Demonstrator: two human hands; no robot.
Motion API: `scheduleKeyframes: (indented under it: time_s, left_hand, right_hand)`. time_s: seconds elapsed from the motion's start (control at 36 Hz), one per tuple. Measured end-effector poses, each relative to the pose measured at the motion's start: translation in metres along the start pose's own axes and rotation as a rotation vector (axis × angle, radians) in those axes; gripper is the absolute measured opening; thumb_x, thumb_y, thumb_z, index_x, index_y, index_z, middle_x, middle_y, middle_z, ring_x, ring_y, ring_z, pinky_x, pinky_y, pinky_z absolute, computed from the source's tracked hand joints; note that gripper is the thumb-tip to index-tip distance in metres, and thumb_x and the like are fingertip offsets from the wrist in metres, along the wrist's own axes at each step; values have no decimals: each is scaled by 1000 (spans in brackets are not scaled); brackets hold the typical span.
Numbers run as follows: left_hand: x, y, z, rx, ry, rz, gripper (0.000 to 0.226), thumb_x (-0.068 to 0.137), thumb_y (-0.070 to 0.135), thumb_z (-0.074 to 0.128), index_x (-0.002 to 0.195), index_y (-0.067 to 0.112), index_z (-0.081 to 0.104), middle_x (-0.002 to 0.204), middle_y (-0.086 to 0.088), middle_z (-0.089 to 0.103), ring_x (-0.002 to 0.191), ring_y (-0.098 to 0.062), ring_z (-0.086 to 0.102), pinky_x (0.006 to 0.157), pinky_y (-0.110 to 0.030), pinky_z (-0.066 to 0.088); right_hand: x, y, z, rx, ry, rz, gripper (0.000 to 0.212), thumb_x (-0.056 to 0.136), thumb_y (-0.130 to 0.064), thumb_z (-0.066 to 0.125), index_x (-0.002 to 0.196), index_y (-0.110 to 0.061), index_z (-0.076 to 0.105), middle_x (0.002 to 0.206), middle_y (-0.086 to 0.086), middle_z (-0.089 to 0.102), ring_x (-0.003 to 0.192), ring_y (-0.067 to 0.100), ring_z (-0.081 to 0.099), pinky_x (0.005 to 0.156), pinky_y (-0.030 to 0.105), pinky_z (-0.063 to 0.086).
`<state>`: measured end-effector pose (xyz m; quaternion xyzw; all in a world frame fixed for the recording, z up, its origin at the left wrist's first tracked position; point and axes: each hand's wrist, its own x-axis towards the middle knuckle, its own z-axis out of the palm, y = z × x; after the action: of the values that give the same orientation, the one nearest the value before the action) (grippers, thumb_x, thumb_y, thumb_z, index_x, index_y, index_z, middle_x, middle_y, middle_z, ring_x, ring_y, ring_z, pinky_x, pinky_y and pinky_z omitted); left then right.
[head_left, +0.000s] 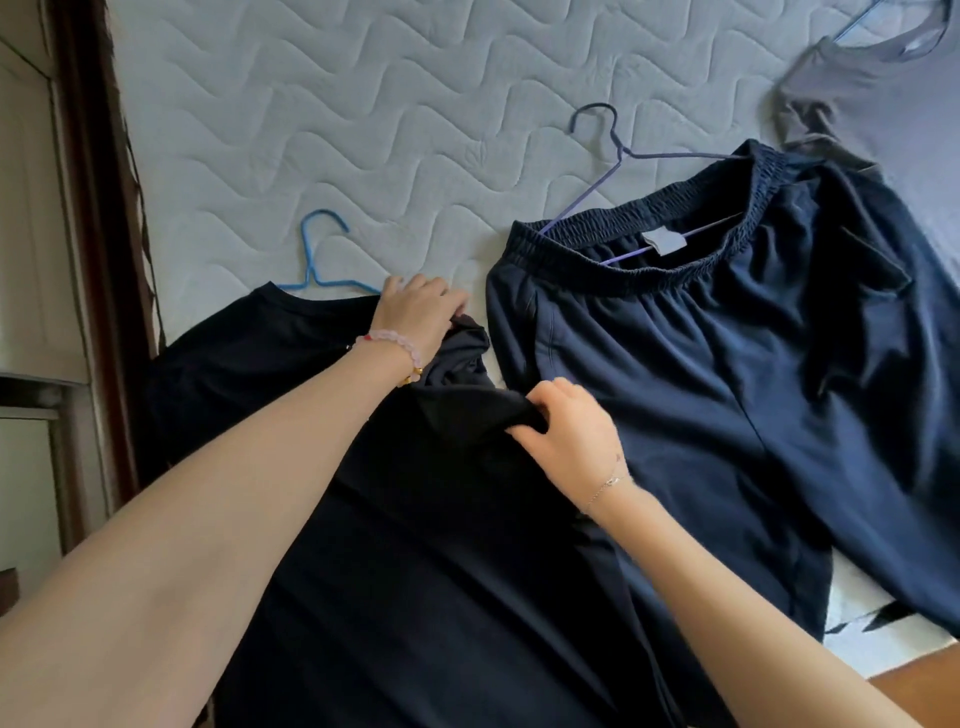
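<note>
1. The black T-shirt (363, 519) lay at the lower centre of the frame on the mattress (311, 104), with the blue hanger (317, 254) at its collar.
2. The left hand (418, 312) gripped bunched cloth at the shoulder, and the right hand (569, 431) pinched the sleeve.
3. A hard pull on the sleeve could snag the shoulder on the hanger and stretch the neck, or drag cloth onto the navy trousers (675, 364) just beside it.

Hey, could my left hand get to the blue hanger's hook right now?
Probably yes. The left hand grips the black shirt right beside the blue hanger, whose hook lies bare on the mattress; it would only need to release the fabric.
</note>
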<state>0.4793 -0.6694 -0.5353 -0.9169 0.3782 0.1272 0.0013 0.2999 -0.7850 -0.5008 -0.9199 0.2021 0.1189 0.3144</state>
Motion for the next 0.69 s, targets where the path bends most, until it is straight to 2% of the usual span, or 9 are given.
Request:
scheduleKeyframes:
  time_s: [0.03, 0.08, 0.14, 0.19, 0.25, 0.33, 0.44, 0.56, 0.69]
  left_hand:
    - [2, -2, 0, -1, 10, -32, 13, 93, 16, 48, 103, 20, 54, 112, -3, 59, 108, -26, 51, 94, -39, 33]
    - [5, -9, 2, -24, -8, -78, 16, 93, 14, 47, 108, 17, 52, 115, -6, 59, 109, -28, 52, 92, -42, 37]
    - [5, -18, 3, -64, -73, -85, 24, 92, 18, 50, 116, 15, 49, 123, -8, 54, 116, -29, 49, 94, -44, 41]
    - [4, -27, 3, -91, -134, -54, 32, 91, 23, 54, 121, 16, 48, 128, -7, 50, 120, -28, 45, 97, -44, 41]
    - [5, -33, 1, -84, -176, -26, 34, 91, 26, 55, 123, 17, 47, 129, -7, 49, 121, -28, 44, 97, -43, 39]
    - [10, -41, -2, -12, -240, -25, 27, 94, 29, 50, 119, 17, 49, 126, -7, 52, 120, -28, 44, 95, -42, 35]
    - [20, -50, -5, -98, -222, -73, 30, 97, 25, 46, 122, 12, 55, 120, -17, 53, 117, -35, 43, 94, -44, 38]
    - [38, -62, -12, -221, -116, -178, 28, 95, 21, 51, 115, 5, 61, 116, -24, 51, 116, -40, 45, 93, -46, 40]
    - [58, -64, -15, -289, -59, -251, 30, 93, 23, 55, 114, 3, 62, 116, -24, 52, 115, -38, 47, 94, -45, 42]
  right_hand:
    - [2, 2, -9, 32, 34, -30, 14, 83, -25, 63, 90, -16, 54, 88, -3, 49, 86, 18, 49, 71, 27, 35]
    - [9, 9, -26, 108, 66, -37, 16, 83, -16, 61, 84, -18, 45, 80, -4, 46, 76, 15, 45, 66, 24, 27]
    - [19, 18, -44, 205, 49, 25, 17, 86, -14, 58, 82, -16, 41, 70, -3, 48, 66, 15, 45, 61, 27, 31]
    - [33, 32, -60, 266, 38, 91, 21, 88, -13, 57, 76, -17, 40, 65, -5, 46, 60, 10, 43, 54, 22, 33]
    - [47, 44, -74, 293, 54, 126, 26, 88, -14, 59, 73, -24, 40, 69, -7, 48, 65, 9, 45, 55, 18, 35]
    - [63, 64, -94, 309, 72, 185, 15, 85, -18, 67, 90, -18, 52, 85, 0, 59, 80, 15, 54, 72, 28, 44]
    - [74, 90, -118, 262, 92, 213, 22, 80, -16, 71, 101, -15, 65, 93, 3, 66, 88, 18, 61, 87, 36, 51]
    - [84, 109, -120, 114, 93, 227, 18, 82, -22, 70, 98, -14, 67, 91, 3, 65, 87, 19, 59, 77, 27, 41]
    - [91, 120, -113, 17, 145, 273, 24, 86, -26, 64, 104, -11, 58, 105, 10, 59, 102, 30, 54, 81, 33, 38]
